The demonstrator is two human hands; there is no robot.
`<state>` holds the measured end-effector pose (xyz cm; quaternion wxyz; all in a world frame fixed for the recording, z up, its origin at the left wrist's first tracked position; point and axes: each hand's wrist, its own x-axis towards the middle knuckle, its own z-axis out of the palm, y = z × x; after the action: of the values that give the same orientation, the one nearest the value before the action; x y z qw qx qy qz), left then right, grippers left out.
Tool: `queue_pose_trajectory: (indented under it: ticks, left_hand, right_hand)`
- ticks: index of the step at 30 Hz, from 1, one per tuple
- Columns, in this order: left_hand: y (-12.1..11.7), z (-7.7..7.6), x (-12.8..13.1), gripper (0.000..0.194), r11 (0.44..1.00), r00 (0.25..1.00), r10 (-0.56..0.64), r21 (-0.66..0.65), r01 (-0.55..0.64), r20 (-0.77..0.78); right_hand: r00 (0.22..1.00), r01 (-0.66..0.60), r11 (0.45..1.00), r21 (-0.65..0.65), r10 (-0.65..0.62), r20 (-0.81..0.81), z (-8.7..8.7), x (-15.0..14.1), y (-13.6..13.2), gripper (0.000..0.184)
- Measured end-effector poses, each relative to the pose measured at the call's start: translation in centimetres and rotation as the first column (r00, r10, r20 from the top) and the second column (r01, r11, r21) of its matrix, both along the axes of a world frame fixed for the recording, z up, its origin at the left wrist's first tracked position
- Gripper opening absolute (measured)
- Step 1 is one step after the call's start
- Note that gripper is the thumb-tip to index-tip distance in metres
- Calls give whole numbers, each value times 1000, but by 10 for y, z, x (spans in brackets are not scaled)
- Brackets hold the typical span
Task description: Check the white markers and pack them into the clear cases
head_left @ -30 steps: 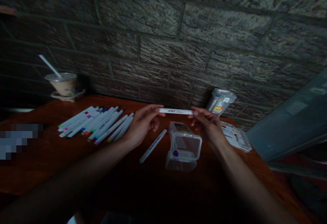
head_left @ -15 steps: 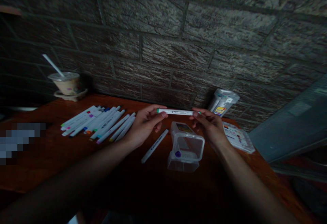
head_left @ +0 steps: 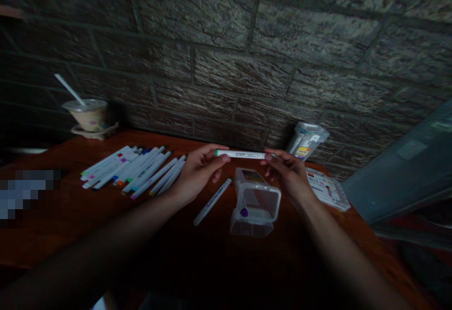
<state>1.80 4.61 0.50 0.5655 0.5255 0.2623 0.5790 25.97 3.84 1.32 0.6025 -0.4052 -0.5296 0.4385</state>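
A white marker (head_left: 243, 154) with green ends is held level above the table. My left hand (head_left: 201, 171) pinches its left end between thumb and fingers, and my right hand (head_left: 287, 171) grips the right end the same way. Below my hands stands a clear plastic case (head_left: 257, 201), its opening towards me, with a purple-tipped marker (head_left: 244, 212) inside. One loose white marker (head_left: 212, 202) lies slanted between my left hand and the case. To the left of my left hand, several white markers (head_left: 137, 168) with coloured ends are spread in a row.
At the back left a lidded drink cup (head_left: 86, 114) with a straw sits in a cardboard holder (head_left: 95, 133). Another clear case (head_left: 307, 140) stands by the brick wall (head_left: 226, 88). A flat clear plastic piece (head_left: 328, 190) lies at the right edge of the wooden table (head_left: 52, 234).
Both hands keep their hold on the marker, with almost no movement. The whole view has shifted very slightly, so everything appears a little further left.
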Motion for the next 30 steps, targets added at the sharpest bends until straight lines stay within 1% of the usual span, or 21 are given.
queue_pose_trajectory:
  ticks: [10, 16, 21, 25, 30]
  left_hand:
    - [0, -1, -1, 23, 1000, 1000, -1, 23, 2, -10]
    - [0, 0, -1, 24, 999, 1000, 17, 35, -16, -21]
    - [1, -1, 0, 25, 999, 1000, 25, 37, -24, -2]
    - [0, 4, 1, 28, 999, 998, 38, 4, -38, 44]
    - [0, 11, 3, 26, 999, 996, 39, -15, -38, 85]
  right_hand:
    - [1000, -10, 1000, -6, 10, -28, 0, 1, 0, 25]
    - [992, -76, 996, -39, 71, -103, 1, 2, -3, 23]
    - [995, -69, 997, -19, 67, -77, 2, 0, -3, 25]
    - [996, -62, 998, 0, 62, -65, 3, -2, -2, 25]
    - [997, -61, 998, 26, 62, -35, 4, -1, -3, 30]
